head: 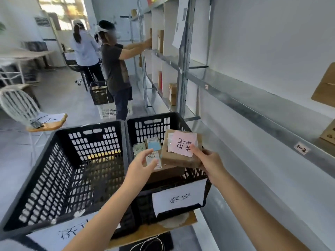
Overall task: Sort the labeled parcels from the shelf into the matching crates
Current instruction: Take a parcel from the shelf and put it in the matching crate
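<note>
Fingers [196, 151] of the right hand [210, 165] pinch the parcel [176, 160] at its near right corner above the right crate [152, 115]; left hand [143, 165], fingers loosely open, hovers just left of it.

A white wire-backed chair [18, 105] with a wooden seat stands at the left, a sheet of paper [52, 117] lying on the seat. Farther down the aisle a person in a dark shirt [116, 69] stands with both arms stretched out, and just behind is a person in a light shirt [84, 49]. Beyond them a tall white air conditioner [46, 28] stands beside a bright window [61, 8].
</note>
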The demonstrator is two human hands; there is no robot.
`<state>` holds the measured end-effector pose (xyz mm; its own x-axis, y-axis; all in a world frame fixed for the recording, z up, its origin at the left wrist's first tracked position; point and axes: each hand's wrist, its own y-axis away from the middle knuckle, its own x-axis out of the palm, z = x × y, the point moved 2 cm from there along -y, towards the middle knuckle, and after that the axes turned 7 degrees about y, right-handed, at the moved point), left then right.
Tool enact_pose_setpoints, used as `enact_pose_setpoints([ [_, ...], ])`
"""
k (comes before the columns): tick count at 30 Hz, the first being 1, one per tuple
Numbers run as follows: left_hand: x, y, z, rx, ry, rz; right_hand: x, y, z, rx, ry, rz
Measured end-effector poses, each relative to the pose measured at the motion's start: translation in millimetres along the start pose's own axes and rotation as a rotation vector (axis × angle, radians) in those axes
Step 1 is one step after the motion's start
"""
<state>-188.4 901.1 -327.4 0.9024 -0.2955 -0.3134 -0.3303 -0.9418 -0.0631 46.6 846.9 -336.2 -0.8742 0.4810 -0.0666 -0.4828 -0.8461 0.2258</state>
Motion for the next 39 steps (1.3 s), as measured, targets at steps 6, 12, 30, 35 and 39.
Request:
enact_pose_setpoints([
  [6,18,-42,21,-0.083,-0.038,-0.057,9,-77,-5,0.039,0.024,0.072],
  [12,7,-73,38,-0.149,-0.093,-0.112,28,-129,1,-0.02,0.215,0.072],
  [30,4,-240,78,-0.183,-0.03,-0.073,99,-269,3,-0.073,0.7,-0.167],
  [35,7,-269,94,-0.241,0.028,-0.028,114,-291,-16,-0.083,0.819,-0.184],
  [39,9,-279,106,-0.265,0.03,-0.018,122,-299,-25,-0.123,0.828,-0.238],
])
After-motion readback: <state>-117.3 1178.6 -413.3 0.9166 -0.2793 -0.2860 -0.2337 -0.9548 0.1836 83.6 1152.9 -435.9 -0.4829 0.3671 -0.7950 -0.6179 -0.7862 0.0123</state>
